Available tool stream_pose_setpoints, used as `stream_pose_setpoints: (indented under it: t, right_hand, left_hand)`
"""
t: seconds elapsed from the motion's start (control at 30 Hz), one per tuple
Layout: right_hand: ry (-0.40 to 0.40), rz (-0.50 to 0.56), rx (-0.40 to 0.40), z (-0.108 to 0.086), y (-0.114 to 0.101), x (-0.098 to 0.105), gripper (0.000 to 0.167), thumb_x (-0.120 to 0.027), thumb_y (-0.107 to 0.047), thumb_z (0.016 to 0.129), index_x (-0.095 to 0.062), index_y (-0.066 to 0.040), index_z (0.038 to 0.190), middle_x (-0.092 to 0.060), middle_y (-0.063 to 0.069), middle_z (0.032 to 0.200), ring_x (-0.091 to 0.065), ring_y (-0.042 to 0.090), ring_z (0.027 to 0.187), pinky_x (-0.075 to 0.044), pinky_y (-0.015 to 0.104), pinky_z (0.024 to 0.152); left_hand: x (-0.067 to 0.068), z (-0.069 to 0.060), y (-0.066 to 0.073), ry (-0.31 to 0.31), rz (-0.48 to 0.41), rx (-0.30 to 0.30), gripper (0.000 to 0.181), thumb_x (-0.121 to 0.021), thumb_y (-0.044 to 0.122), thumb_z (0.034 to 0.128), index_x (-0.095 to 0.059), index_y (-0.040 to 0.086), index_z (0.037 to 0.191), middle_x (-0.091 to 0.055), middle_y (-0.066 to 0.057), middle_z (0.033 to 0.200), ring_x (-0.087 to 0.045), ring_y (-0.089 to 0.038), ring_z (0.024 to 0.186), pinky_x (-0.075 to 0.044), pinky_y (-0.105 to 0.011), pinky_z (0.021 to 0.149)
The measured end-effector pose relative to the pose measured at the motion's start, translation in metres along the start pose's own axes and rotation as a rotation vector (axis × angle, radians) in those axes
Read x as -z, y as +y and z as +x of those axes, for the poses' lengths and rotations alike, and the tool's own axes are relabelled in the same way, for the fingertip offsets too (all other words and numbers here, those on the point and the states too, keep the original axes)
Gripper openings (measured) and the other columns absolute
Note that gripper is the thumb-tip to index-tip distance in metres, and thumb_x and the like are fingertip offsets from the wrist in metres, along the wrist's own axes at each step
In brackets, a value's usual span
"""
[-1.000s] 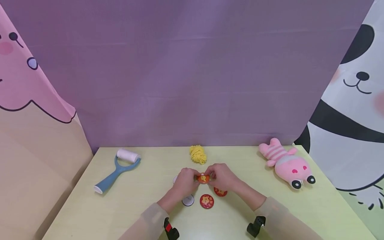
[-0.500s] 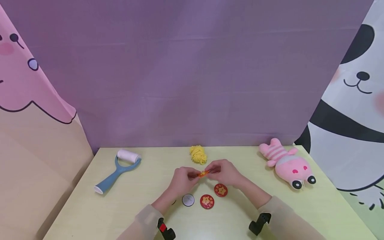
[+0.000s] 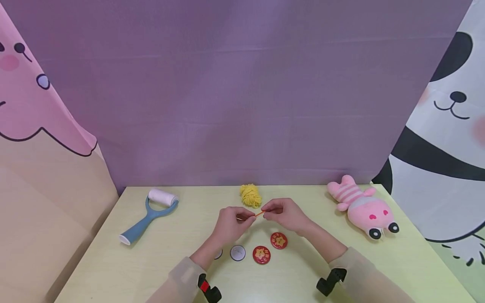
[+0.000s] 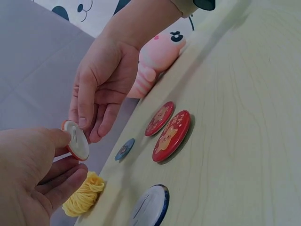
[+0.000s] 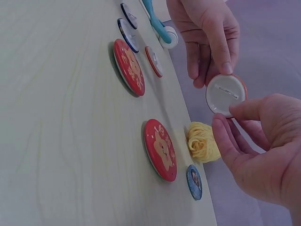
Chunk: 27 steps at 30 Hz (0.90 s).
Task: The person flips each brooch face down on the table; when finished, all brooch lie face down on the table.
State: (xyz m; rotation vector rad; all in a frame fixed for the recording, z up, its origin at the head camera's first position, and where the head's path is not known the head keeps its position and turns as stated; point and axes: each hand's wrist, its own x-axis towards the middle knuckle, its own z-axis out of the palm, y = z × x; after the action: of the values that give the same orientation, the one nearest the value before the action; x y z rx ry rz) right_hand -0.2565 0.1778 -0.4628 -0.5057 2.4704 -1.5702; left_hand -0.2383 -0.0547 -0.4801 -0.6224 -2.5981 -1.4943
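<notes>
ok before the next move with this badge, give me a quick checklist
1. Left hand pinches the held badge: ok.
2. Right hand pinches it too: ok.
3. Pin on its back latched: cannot tell, too small.
4. Other badges all face up: not ok, the white-backed badge beside the nearer red badge shows its pin side.
5. Pink plush toy away from both hands: ok.

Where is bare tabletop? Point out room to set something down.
Free: between the blue-handled white roller and left hand; between right hand and pink striped plush toy. Crowded: centre, with round red badges and yellow yarn bundle.
</notes>
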Motion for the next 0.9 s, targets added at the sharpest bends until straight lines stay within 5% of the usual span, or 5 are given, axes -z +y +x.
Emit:
stream_pose_setpoints:
  t: [0.27,0.53,0.9]
  right_hand:
    - [-0.016,0.063,-0.014,0.0007,0.0000,0.0006,0.019,-0.072,-0.004,0.099,-0.074,0.005,0.116,-0.076,0.025,0.110,-0.076,0.041,0.102,-0.065,0.046,0.092]
    - [-0.024,0.054,-0.035,0.0002,-0.0058,-0.0001,0.019,-0.071,-0.009,0.101,-0.074,0.004,0.115,-0.074,0.029,0.109,-0.075,0.036,0.096,-0.066,0.045,0.090]
    - [-0.037,0.078,-0.030,0.0026,-0.0060,-0.0016,0.020,-0.072,-0.010,0.101,-0.073,0.005,0.116,-0.075,0.025,0.108,-0.073,0.032,0.096,-0.065,0.048,0.092]
  left_hand:
    - [0.0040,0.0001,0.0050,0.010,0.005,-0.024,0.011,-0.075,0.014,0.0998,-0.084,0.007,0.101,-0.082,-0.005,0.095,-0.075,-0.011,0.083,-0.061,-0.017,0.075]
    - [0.0070,0.0003,0.0049,0.026,-0.008,-0.035,0.010,-0.075,0.011,0.0995,-0.083,0.005,0.102,-0.082,-0.007,0.093,-0.074,-0.010,0.079,-0.059,-0.014,0.073]
    - [0.0087,-0.0010,0.0072,0.066,-0.041,-0.025,0.026,-0.077,0.005,0.0960,-0.077,0.001,0.122,-0.079,-0.011,0.100,-0.076,-0.019,0.088,-0.062,-0.018,0.076]
